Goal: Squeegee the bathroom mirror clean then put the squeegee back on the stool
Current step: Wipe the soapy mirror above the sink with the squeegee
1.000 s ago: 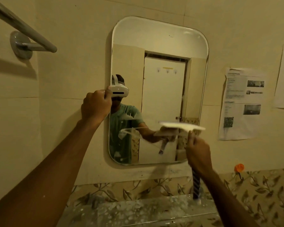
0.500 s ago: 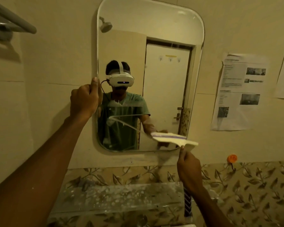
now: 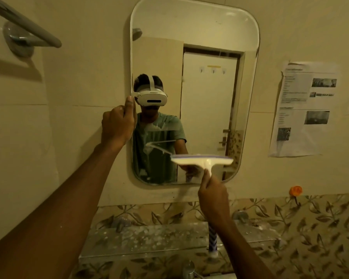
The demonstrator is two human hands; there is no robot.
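A rounded rectangular mirror [image 3: 210, 31] hangs on the tiled wall, with white foam streaks across its lower left part. My right hand [image 3: 213, 198] grips the handle of a white squeegee [image 3: 201, 160], whose blade lies level near the mirror's lower right area. The handle's striped lower end shows below my wrist. My left hand [image 3: 117, 125] holds the mirror's left edge, thumb up along the frame. The stool is out of view.
A glass shelf [image 3: 145, 238] speckled with white sits under the mirror above leaf-patterned tiles. A grey towel bar [image 3: 26, 27] juts out at upper left. Printed sheets [image 3: 304, 109] are stuck to the wall on the right, with an orange hook [image 3: 295, 190] below them.
The squeegee has come down the mirror from mid-height to near its lower edge and turned level. My left hand stays on the mirror's left edge. The view has shifted.
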